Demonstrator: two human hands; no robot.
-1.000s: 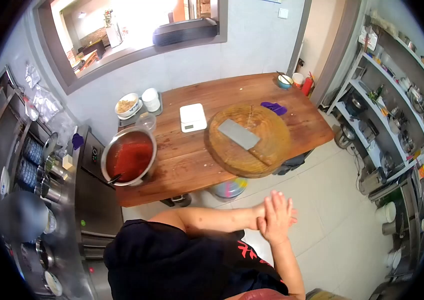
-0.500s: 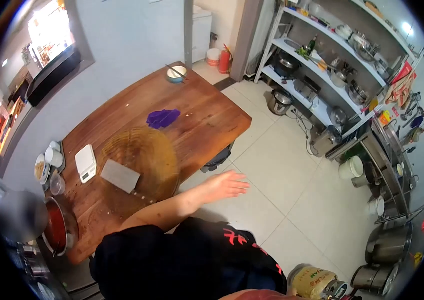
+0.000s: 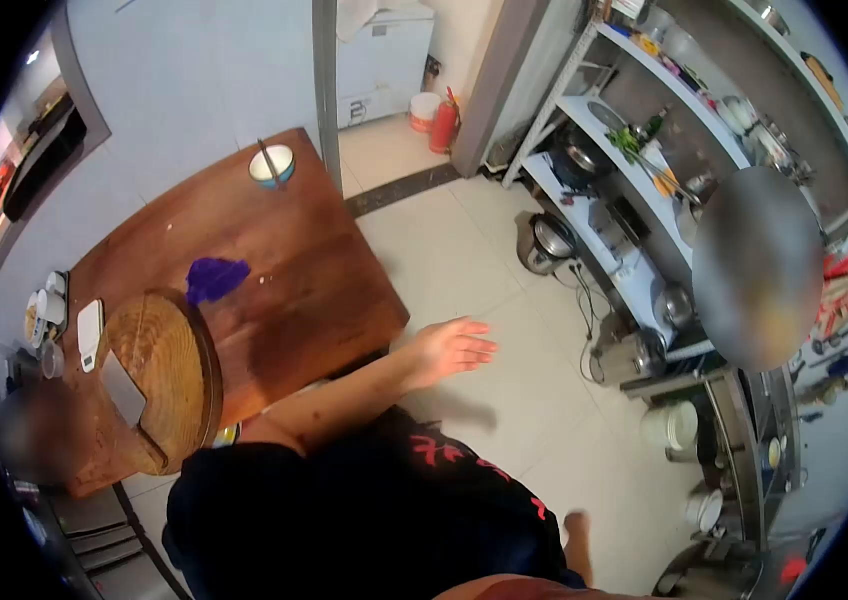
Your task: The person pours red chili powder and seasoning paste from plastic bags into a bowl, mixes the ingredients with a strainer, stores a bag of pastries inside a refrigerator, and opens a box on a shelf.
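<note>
My left hand [image 3: 454,352] is stretched out in the air over the tiled floor, past the edge of the wooden table [image 3: 334,290]. Its fingers are extended and hold nothing. At the lower right, a blurred bit of skin, apparently part of my right hand [image 3: 577,530], shows beside my black shirt; its fingers cannot be made out. On the table, a cleaver [image 3: 124,387] lies across a thick round wooden chopping board [image 3: 169,350]. Behind the board is a crumpled purple cloth or bag [image 3: 216,279]. A bowl [image 3: 272,166] with chopsticks or a utensil across it stands at the far corner.
A white kitchen scale [image 3: 90,333] and small dishes [image 3: 49,305] line the table's left side. Shelves [image 3: 584,200] of cookware stand at the right, with a pot [image 3: 549,240] and cables on the floor. A fire extinguisher [image 3: 445,122] stands by the doorway. White buckets [image 3: 671,427] are at the right.
The view has swung right, so the table and chopping board sit farther left. My left hand stays outstretched and empty. A bit of skin has come into view at the lower right.
</note>
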